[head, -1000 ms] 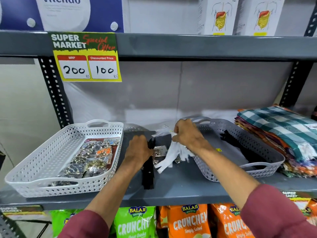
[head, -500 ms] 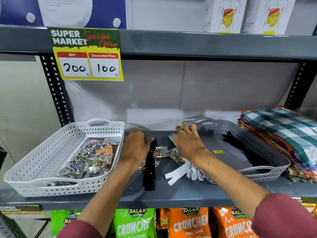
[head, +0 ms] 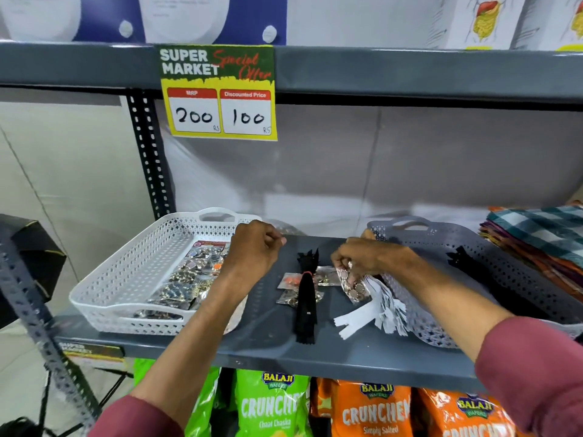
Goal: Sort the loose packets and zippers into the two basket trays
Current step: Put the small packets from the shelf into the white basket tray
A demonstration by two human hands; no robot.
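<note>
A white basket tray (head: 126, 279) on the left of the shelf holds several clear packets (head: 189, 275) of small ornaments. On the right, a grey basket tray (head: 473, 234) has black zippers (head: 457, 260) in it. Between the trays lie a black zipper bundle (head: 306, 298), loose packets (head: 290, 280) and white zippers (head: 375, 310) that lean against the grey tray. My left hand (head: 255, 247) hovers over the white tray's right rim, fingers curled, with nothing visible in it. My right hand (head: 362, 258) pinches a clear packet of round coppery pieces (head: 351, 287) just above the shelf.
Folded checked cloths (head: 536, 234) are stacked right of the grey tray. A yellow price sign (head: 217, 93) hangs from the shelf above. Snack bags (head: 271, 405) fill the shelf below. A black box (head: 34, 260) sits at far left beside the perforated upright (head: 148, 152).
My right hand laid the white zippers down by the grey tray and has taken hold of a clear packet. My left hand left the black zipper bundle and moved left to the white tray's rim.
</note>
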